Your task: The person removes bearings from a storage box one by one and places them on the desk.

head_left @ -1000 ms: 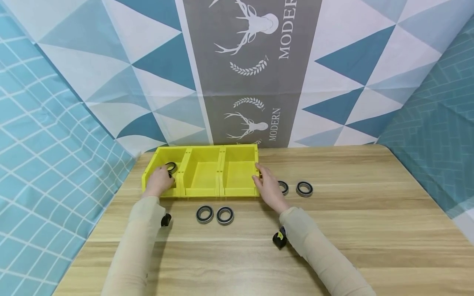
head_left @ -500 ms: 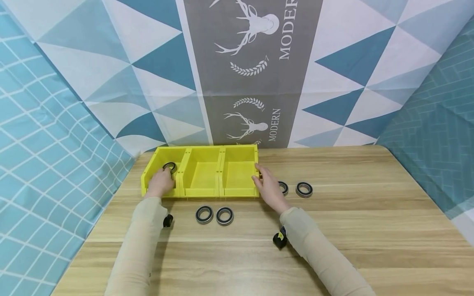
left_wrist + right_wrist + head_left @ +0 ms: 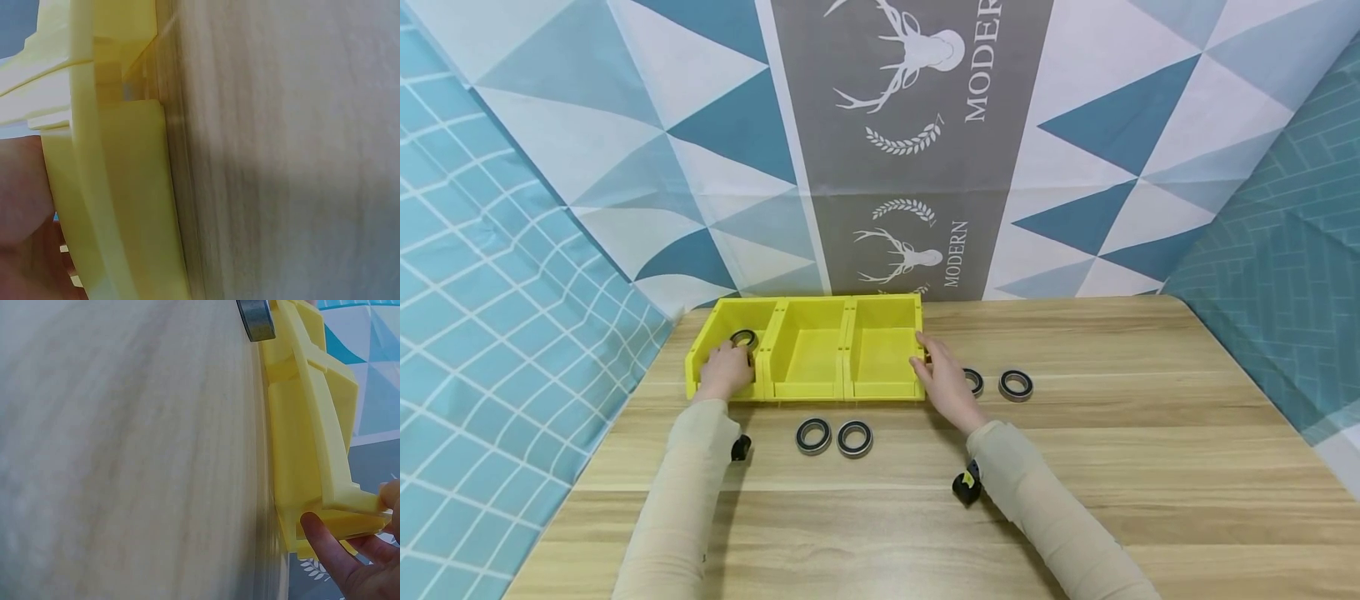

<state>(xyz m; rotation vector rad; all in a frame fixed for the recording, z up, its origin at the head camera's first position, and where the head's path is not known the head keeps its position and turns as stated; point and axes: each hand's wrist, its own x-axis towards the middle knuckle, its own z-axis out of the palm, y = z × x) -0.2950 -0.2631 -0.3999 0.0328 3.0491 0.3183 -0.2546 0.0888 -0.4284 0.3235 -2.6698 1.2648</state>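
Observation:
A yellow three-compartment bin [image 3: 808, 389] stands near the table's back. My left hand [image 3: 725, 371] reaches over the front into its left compartment. A black-sealed ball bearing [image 3: 744, 339] shows just past the fingers there, and a dark edge of what looks like another bearing shows in their grip; the fingertips are mostly hidden. In the left wrist view the bin's front wall [image 3: 134, 187] covers most of the hand. My right hand [image 3: 949, 383] rests against the bin's right end, its fingers [image 3: 328, 547] extended and spread along the outer wall. The middle and right compartments hold nothing visible.
Two bearings, one on the left [image 3: 813, 436] and one on the right [image 3: 855, 438], lie flat in front of the bin. Past the right hand lie a partly hidden bearing [image 3: 974, 382] and a fully visible bearing [image 3: 1016, 385]. Patterned cloth [image 3: 895, 183] hangs behind the wooden table [image 3: 880, 533].
My left hand has shifted slightly right inside the left compartment. The bearing beyond its fingers has moved and tilted a little. The right hand stays put at the bin's end.

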